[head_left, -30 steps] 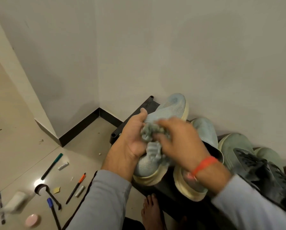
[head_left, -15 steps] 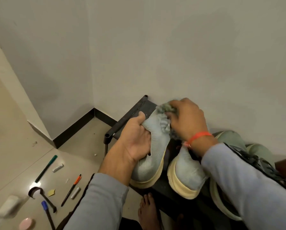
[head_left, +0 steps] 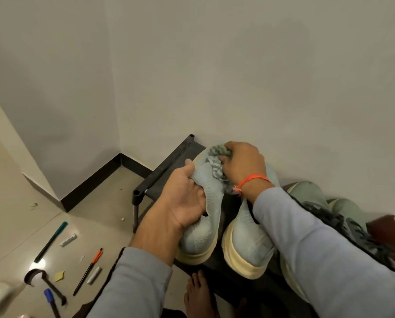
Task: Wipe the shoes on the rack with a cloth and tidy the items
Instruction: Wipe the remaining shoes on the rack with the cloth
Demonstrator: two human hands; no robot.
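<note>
A pair of pale blue knit shoes with cream soles stands on the black shoe rack (head_left: 162,171) by the wall. My left hand (head_left: 182,198) grips the left shoe (head_left: 203,237) at its collar and side. A bunched grey-green cloth (head_left: 217,157) lies against that shoe's toe, clutched in my right hand (head_left: 242,166). The right shoe (head_left: 249,244) stands beside it, its front hidden under my right forearm.
More shoes sit to the right: sage green ones (head_left: 306,193) and a dark laced shoe (head_left: 343,226), beside a reddish-brown box (head_left: 391,230). Scattered on the floor at left are a green pen (head_left: 52,241), an orange-capped pen (head_left: 88,270), a blue marker (head_left: 49,299) and a dark curved tool (head_left: 42,281). My bare foot (head_left: 198,294) is below the rack.
My right hand has carried the cloth from the middle of the left shoe up to its toe near the wall. My left hand kept its grip on the shoe.
</note>
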